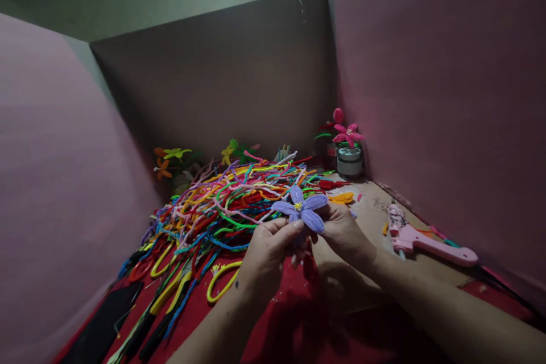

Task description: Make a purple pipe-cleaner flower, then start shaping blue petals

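Observation:
A purple flower [313, 219] of fuzzy pipe cleaner with a yellow centre is held up between both hands, its face toward me. My left hand [273, 247] pinches it from the lower left, thumb just under the petals. At its right side, my right hand [341, 230] grips the petals, with fingertips partly hidden behind them. Beyond the hands lies a large tangled pile of coloured pipe cleaners [239, 193].
A pink glue gun [435, 245] lies on a tan board [375, 222] at the right. Behind stands a pink flower [348, 135] in a small pot [350, 162]. Yellow-handled tools [168, 293] and a black flat object [102, 324] lie on the red cloth [205, 324] at left.

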Available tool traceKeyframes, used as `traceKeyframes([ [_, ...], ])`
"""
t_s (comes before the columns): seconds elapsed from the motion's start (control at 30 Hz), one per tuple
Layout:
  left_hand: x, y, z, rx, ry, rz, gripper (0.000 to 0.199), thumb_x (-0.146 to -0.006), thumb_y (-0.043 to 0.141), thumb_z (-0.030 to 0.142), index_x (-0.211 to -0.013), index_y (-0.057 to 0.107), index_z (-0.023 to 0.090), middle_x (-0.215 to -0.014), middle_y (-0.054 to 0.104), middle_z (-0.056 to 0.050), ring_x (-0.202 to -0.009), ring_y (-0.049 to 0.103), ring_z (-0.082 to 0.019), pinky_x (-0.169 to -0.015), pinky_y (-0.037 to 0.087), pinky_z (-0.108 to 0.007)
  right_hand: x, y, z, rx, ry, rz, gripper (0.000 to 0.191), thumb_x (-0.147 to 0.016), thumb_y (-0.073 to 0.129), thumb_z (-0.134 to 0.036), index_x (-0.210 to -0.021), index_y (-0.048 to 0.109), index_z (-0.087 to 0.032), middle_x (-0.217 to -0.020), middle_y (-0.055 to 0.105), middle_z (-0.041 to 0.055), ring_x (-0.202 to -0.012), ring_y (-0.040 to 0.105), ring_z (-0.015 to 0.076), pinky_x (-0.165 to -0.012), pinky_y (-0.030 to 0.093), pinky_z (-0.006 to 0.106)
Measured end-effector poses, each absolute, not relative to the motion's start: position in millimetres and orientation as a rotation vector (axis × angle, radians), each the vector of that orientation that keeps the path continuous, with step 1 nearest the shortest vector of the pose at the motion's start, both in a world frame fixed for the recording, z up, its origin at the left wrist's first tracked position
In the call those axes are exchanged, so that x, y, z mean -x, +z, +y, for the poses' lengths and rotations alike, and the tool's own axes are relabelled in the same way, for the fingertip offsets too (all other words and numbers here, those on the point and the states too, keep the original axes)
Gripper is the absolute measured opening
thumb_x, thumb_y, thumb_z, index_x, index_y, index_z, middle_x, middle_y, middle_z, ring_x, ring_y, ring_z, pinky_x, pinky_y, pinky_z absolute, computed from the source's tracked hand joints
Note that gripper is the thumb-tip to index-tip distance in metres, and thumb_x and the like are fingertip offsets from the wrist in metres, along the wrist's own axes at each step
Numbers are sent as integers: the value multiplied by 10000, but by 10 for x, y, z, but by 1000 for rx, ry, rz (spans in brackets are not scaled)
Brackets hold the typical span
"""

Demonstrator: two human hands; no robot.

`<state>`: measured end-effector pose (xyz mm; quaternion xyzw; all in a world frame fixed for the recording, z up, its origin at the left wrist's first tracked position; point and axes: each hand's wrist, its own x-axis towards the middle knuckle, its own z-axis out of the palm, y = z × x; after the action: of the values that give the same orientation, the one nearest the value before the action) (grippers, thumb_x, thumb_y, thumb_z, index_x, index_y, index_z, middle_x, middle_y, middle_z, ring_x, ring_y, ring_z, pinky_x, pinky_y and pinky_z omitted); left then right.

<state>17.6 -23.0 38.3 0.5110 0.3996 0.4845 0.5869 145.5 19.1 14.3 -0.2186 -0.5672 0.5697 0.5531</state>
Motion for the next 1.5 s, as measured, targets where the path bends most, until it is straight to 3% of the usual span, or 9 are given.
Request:
traceKeyframes([
  [0.13,-175,413,-254,-1228,1165,980,211,-752,580,295,-635,564,120,-534,519,20,-420,401,-51,-397,297,-185,-1574,150,88,511,1566,-1150,79,-687,603,-222,-715,616,-150,-636,587,2,-536,528,103,-483,440,219],
  [0.23,-191,407,-288,-1309,1187,1012,230,-756,575,285,-602,544,117,-500,493,26,-419,387,-48,-407,296,-186,-1646,174,-59,526,1665,-1070,250,-792,501,-361,-725,596,-139,-637,563,24,-535,537,121,-469,435,241],
  [0.4,-229,393,-353,-1295,1157,984,222,-735,591,259,-577,541,111,-477,492,19,-399,399,-51,-398,297,-190,-1631,270,-187,606,1648,-1137,192,-723,620,-292,-632,533,-147,-509,455,-38,-397,389,57,-364,299,187],
  [0.6,-127,348,-298,-913,967,784,167,-669,590,187,-538,528,104,-429,455,22,-341,358,-42,-355,219,-175,-1626,254,-150,688,1658,-1113,183,-683,616,-189,-565,480,-154,-444,382,-67,-363,304,35,-348,199,180],
  [0.8,-22,292,-201,-862,830,654,174,-668,558,176,-519,537,89,-412,409,24,-346,339,-45,-360,229,-185,-1621,219,-141,685,1676,-1090,151,-675,608,-167,-589,485,-155,-459,396,-68,-377,320,35,-357,198,179],
  [1.07,-128,267,-242,-1145,1050,785,138,-709,608,226,-659,581,101,-519,503,14,-395,435,-68,-374,334,-196,-1623,214,-155,687,1613,-1157,165,-713,591,-200,-597,483,-155,-471,391,-62,-385,299,43,-359,220,192],
  [1.27,-168,299,-240,-1075,1118,887,134,-654,652,201,-618,585,91,-487,502,16,-383,412,-56,-377,307,-191,-1631,192,-165,670,1603,-1186,181,-715,591,-196,-591,463,-161,-497,376,-59,-420,299,54,-371,237,195],
  [1.5,-156,237,-189,-801,974,683,178,-660,596,168,-524,497,110,-427,426,32,-368,338,-40,-384,263,-181,-1647,175,-146,669,1567,-1239,115,-719,564,-170,-618,512,-155,-515,391,-52,-438,302,62,-392,246,207],
])
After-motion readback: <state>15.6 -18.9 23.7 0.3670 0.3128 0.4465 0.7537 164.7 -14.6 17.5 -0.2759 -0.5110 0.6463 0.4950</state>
